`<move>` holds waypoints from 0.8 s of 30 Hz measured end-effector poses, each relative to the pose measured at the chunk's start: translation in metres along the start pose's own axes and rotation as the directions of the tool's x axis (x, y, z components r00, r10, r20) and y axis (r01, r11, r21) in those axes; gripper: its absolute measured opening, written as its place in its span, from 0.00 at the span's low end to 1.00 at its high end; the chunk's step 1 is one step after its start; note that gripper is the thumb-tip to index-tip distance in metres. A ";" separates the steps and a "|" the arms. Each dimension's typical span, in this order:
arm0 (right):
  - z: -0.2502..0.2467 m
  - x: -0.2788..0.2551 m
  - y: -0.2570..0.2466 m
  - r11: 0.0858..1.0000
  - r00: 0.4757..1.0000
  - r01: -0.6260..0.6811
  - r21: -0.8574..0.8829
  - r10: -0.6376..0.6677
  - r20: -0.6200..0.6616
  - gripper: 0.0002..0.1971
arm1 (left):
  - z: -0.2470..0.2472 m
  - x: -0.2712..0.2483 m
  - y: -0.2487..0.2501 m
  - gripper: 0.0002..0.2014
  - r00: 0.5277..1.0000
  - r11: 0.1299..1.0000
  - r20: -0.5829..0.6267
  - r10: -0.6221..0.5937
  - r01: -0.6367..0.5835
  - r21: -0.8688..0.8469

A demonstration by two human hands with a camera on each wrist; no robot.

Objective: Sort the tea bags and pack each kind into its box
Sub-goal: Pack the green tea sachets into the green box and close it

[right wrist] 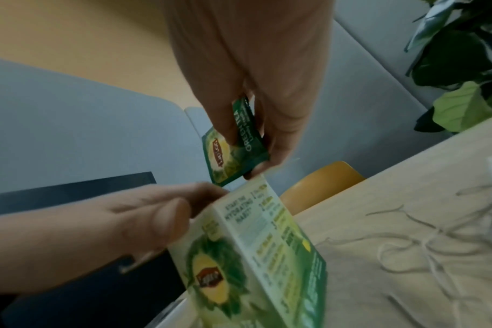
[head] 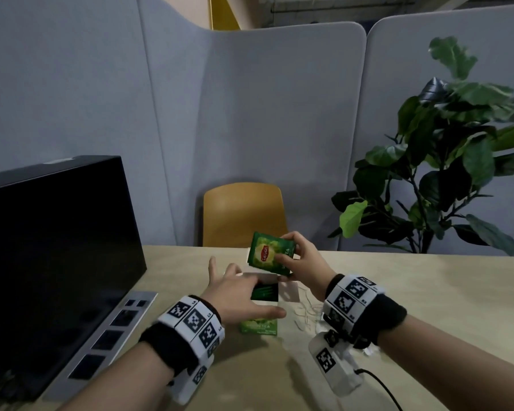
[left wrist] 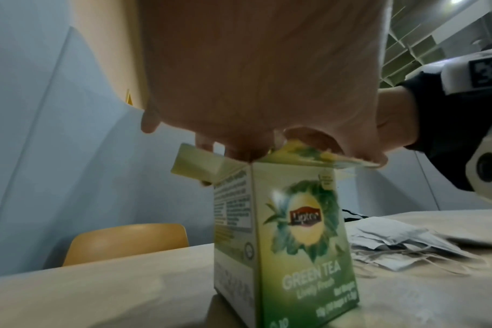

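**Green sachets held over the open tea box**

The right hand (head: 301, 264) pinches a small stack of dark green tea sachets (head: 271, 254), thumb on the printed front and fingers behind. The sachets hang just above the open top of the green tea box (left wrist: 295, 244), which stands upright on the pale wooden table (head: 398, 292). In the right wrist view the lowest corner of the sachets sits just above the box's top edge, close to the left hand's fingertips.

The left hand (head: 241, 295) rests on the top of the box from the near left side, fingers spread and mostly straight; in the left wrist view its fingertips (left wrist: 239, 153) press on the opened flaps, holding them apart.

Just right of the box, on the table, lies a loose heap of white paper tea bags (left wrist: 402, 242) with tangled strings.

A black case (head: 54, 247) stands at the left of the table. A yellow chair (head: 244, 215) is behind the far edge, and a leafy plant (head: 445, 161) is to the right.
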State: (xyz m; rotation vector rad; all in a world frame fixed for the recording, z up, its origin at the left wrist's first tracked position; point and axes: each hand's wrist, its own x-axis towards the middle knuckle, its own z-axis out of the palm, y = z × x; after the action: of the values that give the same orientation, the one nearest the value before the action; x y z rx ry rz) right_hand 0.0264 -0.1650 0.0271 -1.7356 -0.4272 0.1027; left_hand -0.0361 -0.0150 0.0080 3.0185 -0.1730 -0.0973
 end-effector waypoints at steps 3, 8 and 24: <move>-0.002 0.003 -0.002 0.961 0.998 -0.068 0.268 0.066 0.018 0.09 | 0.004 -0.003 0.000 0.40 0.999 1.000 0.028 -0.020 0.020 0.010; 0.006 0.006 -0.001 0.963 0.998 0.009 0.270 -0.028 0.064 0.12 | 0.009 -0.007 0.002 0.44 0.998 0.997 0.030 -0.046 0.044 0.062; 0.020 0.004 0.011 0.746 0.958 0.273 -0.607 -0.157 0.238 0.18 | 0.012 -0.032 0.011 0.44 0.983 0.993 -0.155 -0.100 0.088 -0.084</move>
State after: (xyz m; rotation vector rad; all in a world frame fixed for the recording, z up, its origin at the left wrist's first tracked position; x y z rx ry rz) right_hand 0.0265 -0.1464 0.0126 -2.3411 -0.8684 -0.0746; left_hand -0.0701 -0.0234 -0.0010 2.9396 -0.0109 0.1264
